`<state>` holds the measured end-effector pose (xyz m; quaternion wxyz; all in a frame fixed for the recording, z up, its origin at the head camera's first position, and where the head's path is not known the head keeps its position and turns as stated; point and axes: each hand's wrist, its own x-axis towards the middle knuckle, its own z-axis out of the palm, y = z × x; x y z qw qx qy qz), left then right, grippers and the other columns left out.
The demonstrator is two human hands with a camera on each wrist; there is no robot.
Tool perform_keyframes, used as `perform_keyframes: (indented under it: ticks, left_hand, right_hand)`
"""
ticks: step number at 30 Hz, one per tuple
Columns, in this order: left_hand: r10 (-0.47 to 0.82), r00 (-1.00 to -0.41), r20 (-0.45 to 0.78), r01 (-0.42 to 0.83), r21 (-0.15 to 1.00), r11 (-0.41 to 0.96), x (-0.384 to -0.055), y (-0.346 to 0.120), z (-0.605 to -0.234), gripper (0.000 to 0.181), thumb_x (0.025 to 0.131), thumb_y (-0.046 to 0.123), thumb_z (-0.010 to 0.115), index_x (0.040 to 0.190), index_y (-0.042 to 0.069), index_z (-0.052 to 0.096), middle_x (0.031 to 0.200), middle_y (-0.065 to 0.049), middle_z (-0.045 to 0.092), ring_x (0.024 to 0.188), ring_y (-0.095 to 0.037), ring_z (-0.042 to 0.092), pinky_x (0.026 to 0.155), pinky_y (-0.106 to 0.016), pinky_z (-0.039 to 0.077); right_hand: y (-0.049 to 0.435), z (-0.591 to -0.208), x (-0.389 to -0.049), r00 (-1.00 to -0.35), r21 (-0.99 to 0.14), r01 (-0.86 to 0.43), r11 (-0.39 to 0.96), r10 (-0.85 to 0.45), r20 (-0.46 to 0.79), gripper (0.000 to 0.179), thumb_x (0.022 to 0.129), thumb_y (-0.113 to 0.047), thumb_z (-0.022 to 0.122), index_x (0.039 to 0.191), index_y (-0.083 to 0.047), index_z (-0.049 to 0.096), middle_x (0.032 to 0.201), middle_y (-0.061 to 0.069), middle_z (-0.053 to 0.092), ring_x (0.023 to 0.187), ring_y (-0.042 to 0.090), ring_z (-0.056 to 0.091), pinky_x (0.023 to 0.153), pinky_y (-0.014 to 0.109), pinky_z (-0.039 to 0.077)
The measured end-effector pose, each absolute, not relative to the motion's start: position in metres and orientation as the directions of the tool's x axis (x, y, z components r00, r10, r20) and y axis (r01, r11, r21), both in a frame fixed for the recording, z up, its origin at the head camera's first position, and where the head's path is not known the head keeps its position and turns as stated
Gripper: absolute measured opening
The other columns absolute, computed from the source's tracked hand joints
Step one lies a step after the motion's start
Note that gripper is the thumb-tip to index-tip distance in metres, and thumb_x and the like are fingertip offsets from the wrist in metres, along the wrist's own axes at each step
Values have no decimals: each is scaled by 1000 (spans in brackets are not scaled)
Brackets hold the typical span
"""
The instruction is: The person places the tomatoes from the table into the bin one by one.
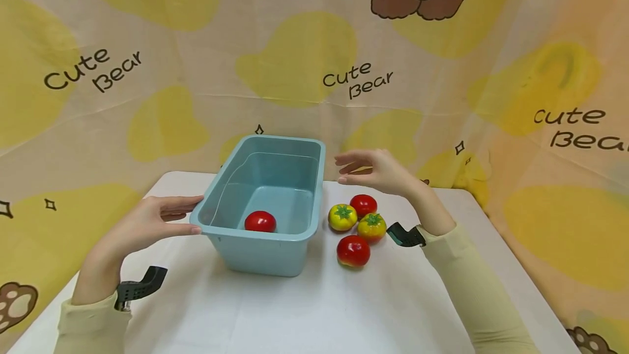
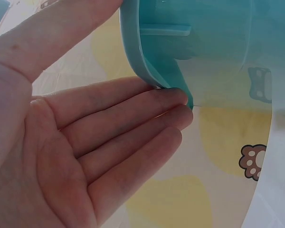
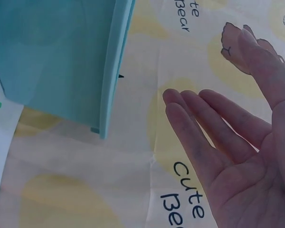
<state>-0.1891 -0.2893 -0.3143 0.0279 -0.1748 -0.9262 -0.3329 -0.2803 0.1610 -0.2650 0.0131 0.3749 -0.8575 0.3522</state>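
A light blue plastic basin [image 1: 300, 258] stands on the white table with one red tomato [image 1: 260, 222] inside, near its front wall. My left hand [image 1: 152, 223] touches the basin's near left corner; its fingers [image 2: 133, 111] lie nearly straight along the outside of the rim, with the thumb at the front edge. Just off the right rim, my right hand [image 1: 375, 171] hovers with loosely bent fingers and holds nothing. Below it on the table are a red tomato [image 1: 363, 205], another red tomato [image 1: 353, 251], a yellow fruit [image 1: 342, 217] with a green leafy top and a yellow-orange one [image 1: 372, 227].
The fruits sit close together, right of the basin. Behind the table hangs a beige and yellow printed cloth [image 1: 290, 59], which also covers the sides. Each wrist wears a black camera mount, one on the left [image 1: 140, 287] and one on the right [image 1: 405, 235].
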Motion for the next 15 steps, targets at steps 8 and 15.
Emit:
perform_keyframes:
  ticks: [8, 15]
  left_hand:
    - [301, -939, 168, 339, 603, 722, -189, -289, -315, 63, 78, 41, 76, 132, 15, 58, 126, -6, 63, 104, 2, 61, 87, -11, 50]
    - [292, -943, 158, 326, 605, 726, -189, -290, -314, 64, 77, 42, 76, 133, 16, 57, 127, -6, 62, 107, -7, 64, 87, -13, 52]
  right_hand:
    - [172, -278, -276, -734, -611, -634, 475, -617, 282, 44, 84, -26, 73, 125, -12, 62, 121, 7, 65, 104, 23, 67, 85, 33, 57]
    - [178, -290, -273, -766, -644, -590, 488, -592, 253, 43, 85, -25, 72, 124, -11, 62, 120, 7, 66, 103, 21, 67, 84, 30, 57]
